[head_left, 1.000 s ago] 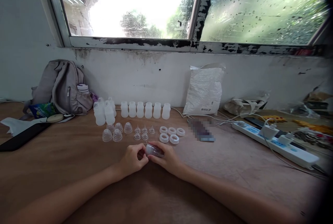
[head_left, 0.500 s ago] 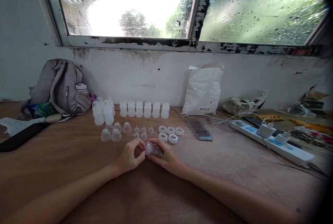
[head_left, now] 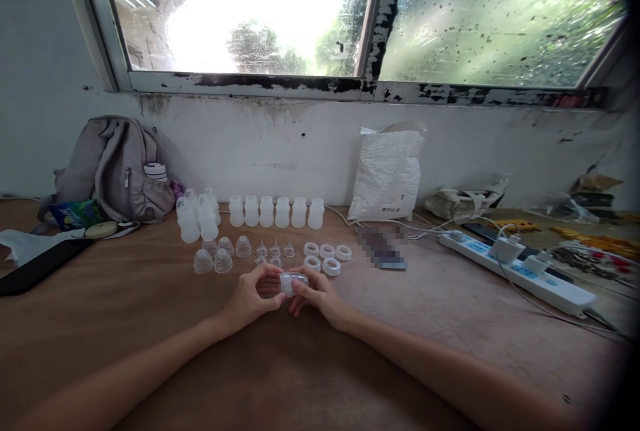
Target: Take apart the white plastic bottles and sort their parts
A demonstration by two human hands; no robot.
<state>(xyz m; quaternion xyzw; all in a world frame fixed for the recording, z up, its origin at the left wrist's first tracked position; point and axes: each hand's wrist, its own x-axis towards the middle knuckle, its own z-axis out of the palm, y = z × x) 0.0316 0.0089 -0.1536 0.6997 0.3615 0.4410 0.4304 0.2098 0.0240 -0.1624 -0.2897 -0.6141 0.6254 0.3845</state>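
Bottles with clear caps stand in a cluster at 10 o'clock from the held dome cap; read these as the finished units. The rear ones are partly hidden, so the count cannot be confirmed.

Nearer you, also toward 10 o'clock, five loose dome caps sit rim down on the table, awaiting use.

Your left hand is curled, thumb and fingertips closed about the left end of the held dome cap.

Six milky bottle bodies stand in a row at 12 o'clock, uncapped; these appear to be outstanding work. At 11 o'clock, clear teats are set out in two short rows, the front one partly covered by your left hand.

The held dome cap is on its side between your hands. A whitish band at its left end is probably a fitted collar; a teat inside cannot be confirmed. Judge this unit part-assembled: no body is attached.

Your right hand grips its right end, thumb on the near side.

At 1 o'clock, five white collar rings lie flat, unused.
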